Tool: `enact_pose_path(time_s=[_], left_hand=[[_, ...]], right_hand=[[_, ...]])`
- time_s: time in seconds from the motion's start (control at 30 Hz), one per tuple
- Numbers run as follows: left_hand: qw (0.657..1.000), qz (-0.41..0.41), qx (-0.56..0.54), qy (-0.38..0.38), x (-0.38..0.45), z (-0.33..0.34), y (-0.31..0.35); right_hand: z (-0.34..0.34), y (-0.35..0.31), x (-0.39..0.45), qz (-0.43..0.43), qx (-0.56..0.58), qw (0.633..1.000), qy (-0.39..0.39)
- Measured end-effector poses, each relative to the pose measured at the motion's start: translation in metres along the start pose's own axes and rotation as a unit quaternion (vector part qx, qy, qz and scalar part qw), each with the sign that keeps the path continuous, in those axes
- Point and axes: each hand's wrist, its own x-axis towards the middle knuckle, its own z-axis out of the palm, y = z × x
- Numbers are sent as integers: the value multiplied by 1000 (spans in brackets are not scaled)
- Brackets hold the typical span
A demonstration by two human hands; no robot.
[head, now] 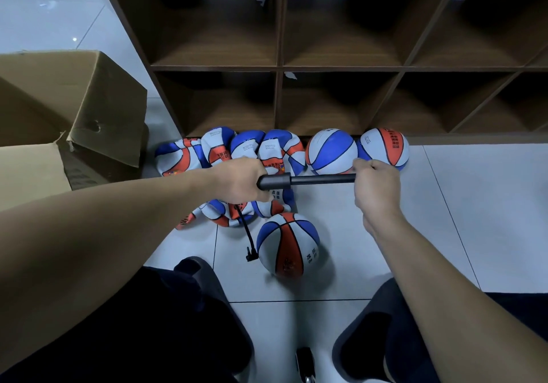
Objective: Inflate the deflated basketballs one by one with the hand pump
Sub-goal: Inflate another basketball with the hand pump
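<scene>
I hold a black hand pump (299,181) level above the floor. My left hand (240,181) grips its barrel end. My right hand (375,187) grips the handle end, with the rod drawn out. A thin black hose (245,228) hangs from the barrel down to a nozzle (251,254) beside a round blue, white and orange basketball (287,244) on the tiles. Several flat, crumpled basketballs (225,151) lie against the shelf foot and under my left hand. Two round basketballs, one (331,151) and another (384,147), stand at the right of that row.
A brown wooden cubby shelf (278,65) fills the far side. An open cardboard box (68,109) stands at the left. My two feet in dark slippers (364,350) rest on the white tiled floor, with a chair castor (305,362) between them.
</scene>
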Motion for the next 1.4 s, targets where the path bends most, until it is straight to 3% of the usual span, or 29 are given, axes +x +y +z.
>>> enact_pose_path(time_s=[0.2,0.5,0.7,0.8,0.9,1.0,1.13,1.27,1.4], left_hand=[[998,1,46,45,-6,5,19],[991,21,78,106,-8,10,57],[992,13,69,105,-7,10,53],[992,7,75,101,-6,7,48],[991,-1,81,109,-7,5,45],[990,-7,82,114,-6,6,43],[988,-30,82,125,-3,7,38],[989,-45,85,113,0,7,30],[987,-77,96,99,3,11,14]], right_hand=[[17,4,-17,-79,-66,994,31],[40,7,-49,-123,-66,990,-3],[40,4,-47,-138,-63,987,-57],[40,13,-43,-124,1,989,-76],[40,35,-34,-54,64,994,-67],[43,68,-23,-79,-52,992,-79],[56,113,-16,-193,-236,940,-153],[69,135,-18,-272,-359,852,-268],[70,142,-21,-355,-497,741,-280]])
